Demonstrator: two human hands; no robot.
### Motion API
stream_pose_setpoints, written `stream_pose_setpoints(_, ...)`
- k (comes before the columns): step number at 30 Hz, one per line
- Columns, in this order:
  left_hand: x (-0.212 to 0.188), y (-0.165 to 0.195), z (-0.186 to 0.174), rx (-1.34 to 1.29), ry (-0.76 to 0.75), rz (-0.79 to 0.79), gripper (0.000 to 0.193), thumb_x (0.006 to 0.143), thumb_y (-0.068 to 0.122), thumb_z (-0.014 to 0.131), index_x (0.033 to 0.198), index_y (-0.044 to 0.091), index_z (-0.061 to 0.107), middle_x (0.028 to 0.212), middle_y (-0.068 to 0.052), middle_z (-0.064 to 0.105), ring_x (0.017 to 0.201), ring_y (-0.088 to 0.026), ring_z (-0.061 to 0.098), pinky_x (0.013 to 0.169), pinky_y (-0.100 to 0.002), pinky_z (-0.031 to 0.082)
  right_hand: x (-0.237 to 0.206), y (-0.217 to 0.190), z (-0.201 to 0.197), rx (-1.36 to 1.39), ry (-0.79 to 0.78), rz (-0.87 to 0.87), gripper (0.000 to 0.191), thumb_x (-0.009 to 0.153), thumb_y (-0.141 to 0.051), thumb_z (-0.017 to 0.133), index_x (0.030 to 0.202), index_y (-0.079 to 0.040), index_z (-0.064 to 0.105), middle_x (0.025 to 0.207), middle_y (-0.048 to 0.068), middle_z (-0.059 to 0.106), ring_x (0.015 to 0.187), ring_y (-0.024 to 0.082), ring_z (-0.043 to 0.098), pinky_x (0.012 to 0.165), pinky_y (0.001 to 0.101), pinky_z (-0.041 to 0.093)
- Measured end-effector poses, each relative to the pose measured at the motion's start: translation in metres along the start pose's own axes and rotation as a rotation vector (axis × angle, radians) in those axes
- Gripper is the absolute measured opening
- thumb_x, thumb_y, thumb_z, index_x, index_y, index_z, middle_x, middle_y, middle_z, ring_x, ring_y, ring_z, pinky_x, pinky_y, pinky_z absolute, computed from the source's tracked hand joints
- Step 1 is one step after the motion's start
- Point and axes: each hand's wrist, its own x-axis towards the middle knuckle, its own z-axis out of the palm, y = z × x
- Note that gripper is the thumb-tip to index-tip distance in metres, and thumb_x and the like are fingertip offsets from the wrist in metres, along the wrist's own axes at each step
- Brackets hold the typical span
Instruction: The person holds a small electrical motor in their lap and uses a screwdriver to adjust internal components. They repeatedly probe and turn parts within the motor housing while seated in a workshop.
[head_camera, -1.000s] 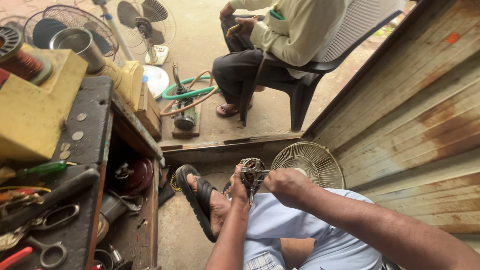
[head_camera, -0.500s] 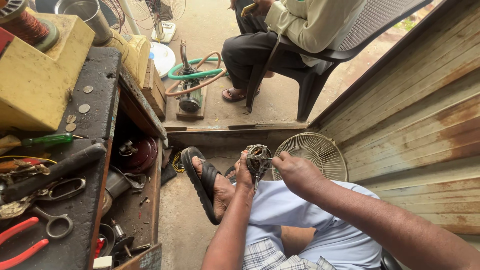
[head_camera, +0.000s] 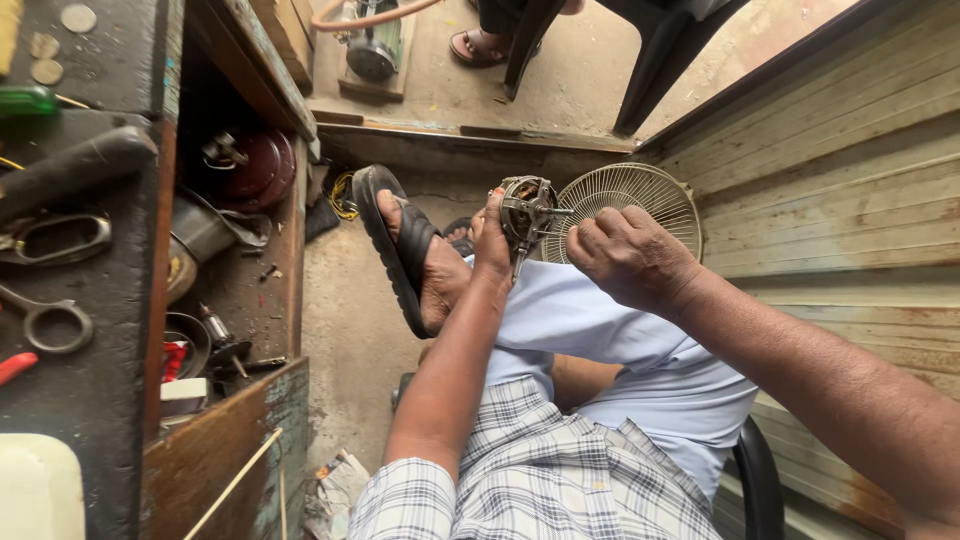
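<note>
Black sandal (head_camera: 395, 245), pale-blue trousers (head_camera: 640, 370), checked shirt (head_camera: 540, 470)

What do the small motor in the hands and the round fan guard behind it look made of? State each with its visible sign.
Small motor: bare metal, dull grey and worn, with what looks like dark copper winding inside the open frame. It sits between the left hand and right hand.
Fan guard: thin wire ribs radiating from a hub, pale and matte, probably painted or coated metal.
</note>
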Motion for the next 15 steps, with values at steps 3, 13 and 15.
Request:
stream_pose_setpoints(3, -0.0004, -0.0008, 0.0009, 0.032, 0.116, -0.028, 0.074, 0.088, 0.054, 0.072, 0.128, -0.004, 0.049, 0.120, -0.010, 0.055, 0.099, -0.014, 0.066, 0.079, -0.028, 0.063, 0.0020, 0.0019, -0.0022, 0.019, -0.018, -0.019, 0.024, 0.086, -0.018, 0.064, 0.106, -0.006, 0.069, 0.084, 0.004, 0.065, 0.082, 0.017, 0.063, 0.065, 0.0307, 0.050)
stream_pose_setpoints(13, -0.0033, 0.0015, 0.0048, -0.002, 0.088, -0.066, 0.077, 0.086, 0.055, 0.073, 0.129, 0.000, 0.041, 0.114, -0.013, 0.058, 0.095, -0.015, 0.066, 0.076, -0.029, 0.064, -0.0007, -0.0047, 0.0033, 0.279, -0.057, 0.125, 0.021, 0.083, -0.010, 0.062, 0.102, -0.004, 0.067, 0.084, 0.006, 0.061, 0.079, 0.022, 0.062, 0.070, 0.0365, 0.053)
stream_pose_setpoints(15, -0.0035, 0.0015, 0.0054, 0.005, 0.089, -0.058, 0.077, 0.086, 0.054, 0.073, 0.128, -0.001, 0.041, 0.112, -0.012, 0.059, 0.093, -0.015, 0.068, 0.074, -0.029, 0.065, 0.0001, -0.0061, 0.0023, 0.330, -0.070, 0.179, 0.017, 0.082, -0.008, 0.062, 0.098, -0.004, 0.065, 0.084, 0.007, 0.061, 0.080, 0.024, 0.063, 0.072, 0.0381, 0.054)
